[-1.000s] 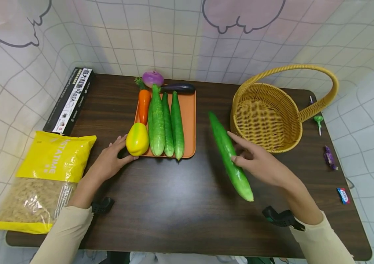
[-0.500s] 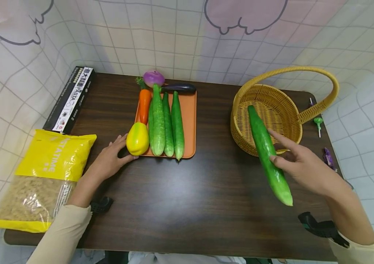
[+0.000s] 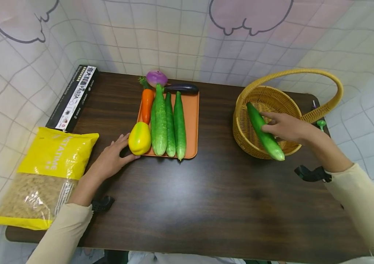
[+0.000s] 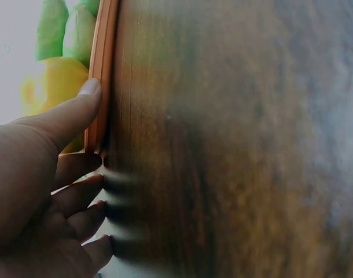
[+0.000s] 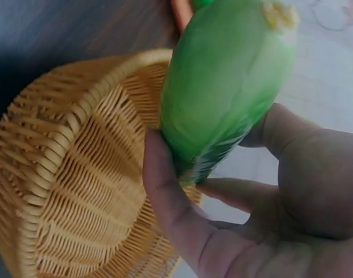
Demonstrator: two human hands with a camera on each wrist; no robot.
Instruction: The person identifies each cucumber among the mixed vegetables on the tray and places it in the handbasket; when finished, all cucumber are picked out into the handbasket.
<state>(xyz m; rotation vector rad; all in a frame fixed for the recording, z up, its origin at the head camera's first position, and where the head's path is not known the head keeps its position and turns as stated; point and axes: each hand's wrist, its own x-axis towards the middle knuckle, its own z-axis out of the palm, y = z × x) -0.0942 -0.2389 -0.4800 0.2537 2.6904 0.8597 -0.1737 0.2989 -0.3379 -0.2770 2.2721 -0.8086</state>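
Note:
A long green cucumber (image 3: 272, 147) is pinched between the thumb and fingers of my right hand (image 3: 286, 127). It slants over the yellow wicker basket (image 3: 241, 132), its pale near end jutting past the front rim. The right wrist view shows fingertips on the cucumber (image 5: 223, 81) with the woven inside beneath. My left hand (image 3: 109, 161) rests at the front left corner of an orange tray (image 3: 191, 124), thumb against its rim and fingers extended beside it. Next to that hand sits a yellow bell pepper (image 3: 139, 138). Several more cucumbers (image 3: 160, 124) and a carrot (image 3: 147, 104) lie on the tray.
An eggplant (image 3: 182, 88) and a purple onion-like vegetable (image 3: 156, 78) are at the tray's back. To the left lie a yellow pasta bag (image 3: 46, 176) and a black pasta box (image 3: 71, 98). The basket's tall handle (image 3: 292, 72) arches up. A green lollipop (image 3: 321, 124) lies right of it.
My right hand has carried the cucumber from the table's middle rightward, then back and over the basket. The left hand has stayed at the tray corner.

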